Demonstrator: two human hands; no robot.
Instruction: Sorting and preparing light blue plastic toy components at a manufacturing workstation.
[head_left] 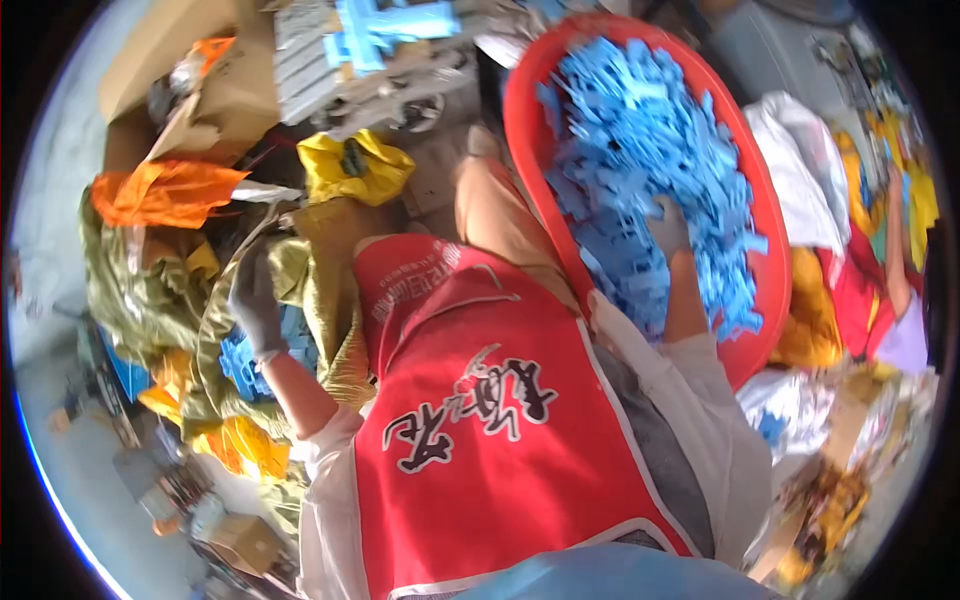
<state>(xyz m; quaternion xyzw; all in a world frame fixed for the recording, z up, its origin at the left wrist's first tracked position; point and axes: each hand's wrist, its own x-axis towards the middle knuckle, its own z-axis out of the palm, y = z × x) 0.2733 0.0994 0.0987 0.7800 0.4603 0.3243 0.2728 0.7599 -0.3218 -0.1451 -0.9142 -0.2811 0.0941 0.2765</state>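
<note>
My left hand (256, 305), in a grey glove, is closed at the rim of an olive woven sack (330, 300). Inside that sack, beside my wrist, lie blue plastic pieces (240, 362). On the right, my gloved right hand (670, 228) reaches into a heap of similar blue plastic pieces (640, 130), which fills a long red basin (770, 330). Its fingertips are partly hidden among the pieces, so their grip does not show. I cannot make out any single piece in either hand.
My red apron (480, 430) spans the middle. Ahead are a yellow bag (355, 168), an orange bag (165, 195) and a cardboard box (190, 100). Beyond the basin lie a white sack (800, 170) and another person's arm (895, 250) at far right.
</note>
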